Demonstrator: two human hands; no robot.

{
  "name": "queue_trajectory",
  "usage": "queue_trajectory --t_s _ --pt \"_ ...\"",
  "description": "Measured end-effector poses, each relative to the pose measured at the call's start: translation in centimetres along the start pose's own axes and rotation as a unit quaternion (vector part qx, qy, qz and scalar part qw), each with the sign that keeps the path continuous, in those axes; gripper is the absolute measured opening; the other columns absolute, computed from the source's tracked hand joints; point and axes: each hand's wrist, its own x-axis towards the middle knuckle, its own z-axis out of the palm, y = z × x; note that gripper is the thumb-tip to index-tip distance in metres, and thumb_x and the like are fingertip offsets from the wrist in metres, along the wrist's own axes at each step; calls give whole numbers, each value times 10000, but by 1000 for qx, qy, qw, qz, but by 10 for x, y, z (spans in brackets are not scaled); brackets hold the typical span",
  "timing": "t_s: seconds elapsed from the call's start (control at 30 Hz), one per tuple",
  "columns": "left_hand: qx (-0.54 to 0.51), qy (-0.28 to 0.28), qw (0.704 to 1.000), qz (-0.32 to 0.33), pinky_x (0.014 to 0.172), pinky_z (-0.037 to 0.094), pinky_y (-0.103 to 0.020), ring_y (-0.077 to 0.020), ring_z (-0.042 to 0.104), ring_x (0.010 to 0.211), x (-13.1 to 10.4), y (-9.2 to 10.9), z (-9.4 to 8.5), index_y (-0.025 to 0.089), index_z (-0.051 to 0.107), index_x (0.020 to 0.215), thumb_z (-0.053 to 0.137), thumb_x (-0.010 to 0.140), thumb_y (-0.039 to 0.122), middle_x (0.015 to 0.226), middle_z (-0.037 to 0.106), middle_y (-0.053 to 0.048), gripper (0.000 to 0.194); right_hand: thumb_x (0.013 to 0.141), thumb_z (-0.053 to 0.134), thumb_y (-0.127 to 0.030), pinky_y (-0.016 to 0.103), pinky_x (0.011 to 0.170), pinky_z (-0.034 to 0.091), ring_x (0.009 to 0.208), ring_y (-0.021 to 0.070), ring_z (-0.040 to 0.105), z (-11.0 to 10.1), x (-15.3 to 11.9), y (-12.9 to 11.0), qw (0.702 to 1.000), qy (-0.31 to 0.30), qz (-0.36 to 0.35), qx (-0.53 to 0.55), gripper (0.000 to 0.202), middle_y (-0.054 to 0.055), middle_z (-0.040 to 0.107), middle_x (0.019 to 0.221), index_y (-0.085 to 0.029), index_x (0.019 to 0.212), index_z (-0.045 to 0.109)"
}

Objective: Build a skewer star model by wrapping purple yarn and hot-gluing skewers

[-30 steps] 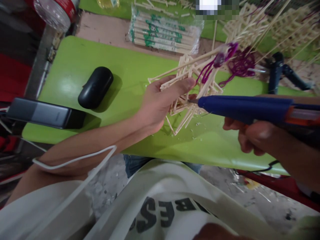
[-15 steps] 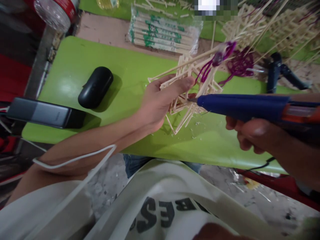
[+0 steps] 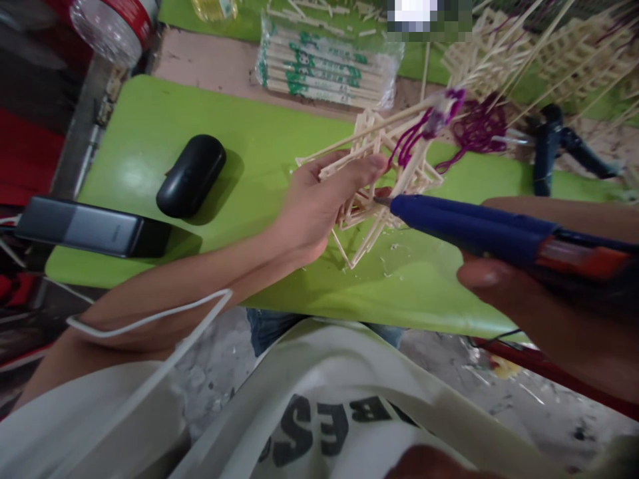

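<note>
My left hand (image 3: 319, 203) is closed around a lattice frame of thin wooden sticks (image 3: 369, 133), its thumb pressing on top. Purple yarn (image 3: 412, 140) is tied to the sticks on the frame's right side. My right hand (image 3: 529, 299) grips a blue hot glue gun (image 3: 469, 223) with an orange part near the back. The gun's metal nozzle points left and sits at the sticks just below my left thumb; whether it touches them I cannot tell. Most fingers of my right hand are hidden behind the gun.
On the green table (image 3: 264, 146) lie a black oval case (image 3: 192, 176) and a dark power bank (image 3: 92, 226). Packed chopsticks (image 3: 329, 63), a purple yarn heap (image 3: 482, 126), dark-handled tool (image 3: 546, 150) and more stick lattices (image 3: 489, 50) lie beyond. A plastic bottle (image 3: 112, 30) stands far left.
The back of the glue gun has swung down and towards me, with my right hand turning along. Its nozzle stays at nearly the same spot. My left hand and the frame barely move.
</note>
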Motion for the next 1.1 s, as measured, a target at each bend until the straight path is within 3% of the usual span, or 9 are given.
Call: queue_trajectory --t_s 0.1,0.27,0.43,0.6,0.73,0.9,1.1 --pt "5 10 1000 -10 841 724 -255 -136 832 916 -1 -1 1 137 890 998 1083 882 261 1039 889 -42 258 1107 767 -441 304 448 287 463 94 377 3 3 0 997 12 -71 10 375 -64 444 622 -276 844 557" --pt "14 19 1000 5 767 690 -270 -141 823 840 -1 -5 3 147 883 995 1015 968 275 1043 888 -53 185 1124 767 -471 314 472 278 485 91 359 7 5 0 993 32 -110 3 443 -60 430 636 -261 816 527" --pt "21 7 999 26 788 693 -256 -134 829 829 1 -7 2 173 887 929 1036 950 317 945 869 -12 208 1155 750 -485 330 527 337 524 109 428 7 2 -3 994 30 -100 -10 447 -51 491 674 -264 834 531" --pt "26 22 999 24 713 668 -225 -101 788 761 2 -7 0 183 901 927 959 999 209 944 877 -22 95 1179 695 -557 342 541 311 516 115 430 11 1 -1 996 27 -83 6 479 -43 490 669 -265 829 546" --pt "47 20 998 23 770 727 -288 -178 857 880 1 -8 -2 205 912 973 1037 945 360 1038 901 -54 201 1112 777 -521 329 518 301 497 110 427 11 1 0 997 23 -71 13 449 -44 494 653 -262 818 559" --pt "88 21 995 39 813 703 -282 -189 839 972 -1 -6 -1 229 913 948 1067 912 472 1038 878 -36 290 1110 763 -513 311 497 316 477 105 393 8 1 -1 998 19 -51 15 437 -52 466 609 -267 801 578" --pt "42 1 999 20 772 658 -267 -146 777 957 -3 -2 0 248 921 928 1075 919 365 1031 846 -9 195 1085 801 -572 312 477 306 471 100 401 7 -2 -2 999 5 -23 38 452 -65 470 587 -267 806 620"
